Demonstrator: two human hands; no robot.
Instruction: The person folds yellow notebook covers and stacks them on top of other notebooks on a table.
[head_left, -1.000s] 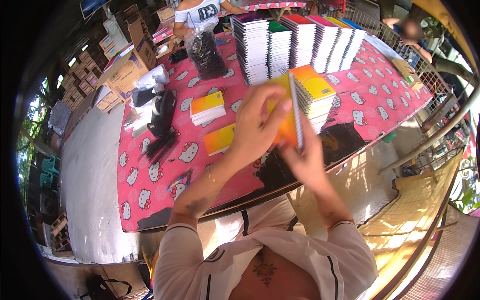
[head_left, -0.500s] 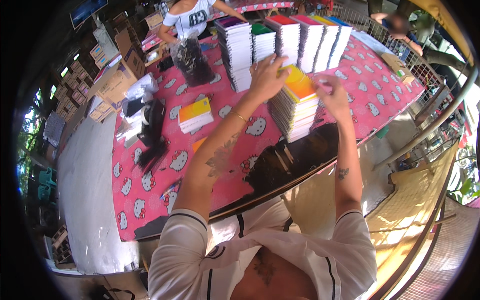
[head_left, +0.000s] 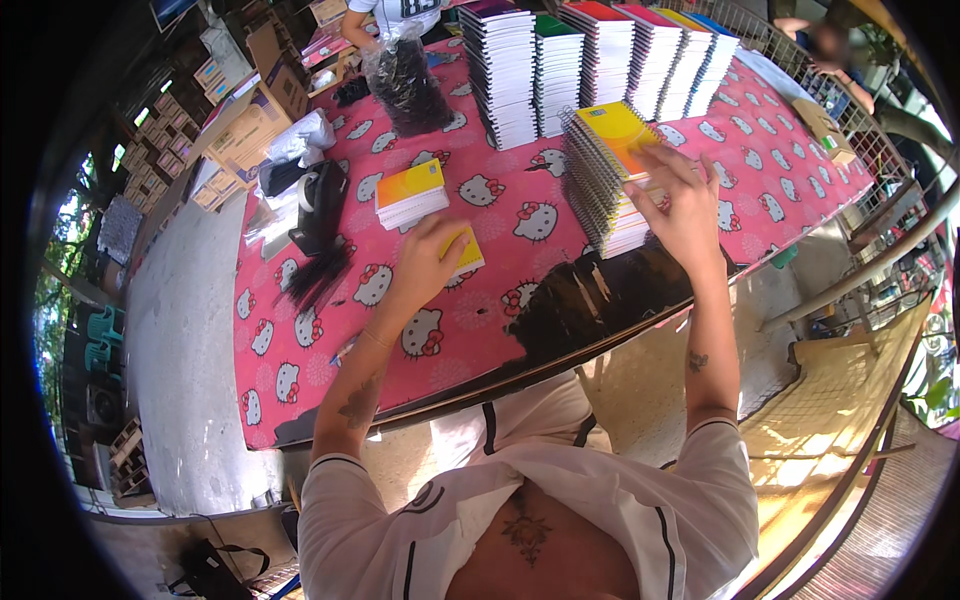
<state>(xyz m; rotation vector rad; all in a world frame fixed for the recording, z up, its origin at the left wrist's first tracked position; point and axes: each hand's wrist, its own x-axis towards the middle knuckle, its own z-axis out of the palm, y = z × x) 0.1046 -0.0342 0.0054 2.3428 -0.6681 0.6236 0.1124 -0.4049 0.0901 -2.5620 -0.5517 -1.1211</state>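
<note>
At the left of the table, my left hand point(head_left: 430, 262) has its fingers curled over the left part of a yellow spiral notebook point(head_left: 468, 251); the hand covers part of it. Just behind lies a short stack of small yellow-and-orange notebooks point(head_left: 411, 194). My right hand point(head_left: 684, 200) is open, fingers spread, at the right side of a taller stack of yellow-and-orange spiral notebooks point(head_left: 600, 185). Its thumb and fingertips are close to the top of that stack; whether they touch it cannot be made out.
Several tall notebook stacks point(head_left: 503, 85) in different colours stand at the back. A bag of black coils point(head_left: 408, 90), a black tape dispenser point(head_left: 320, 208) and loose black strands point(head_left: 318, 280) lie at left. Open cardboard boxes point(head_left: 245, 130) stand beyond. The pink tablecloth point(head_left: 400, 375) is torn at the front edge.
My left hand has left the top of the tall yellow stack and come down left onto the notebook. My right hand stays by that stack, fingers now more spread. The view has shifted.
</note>
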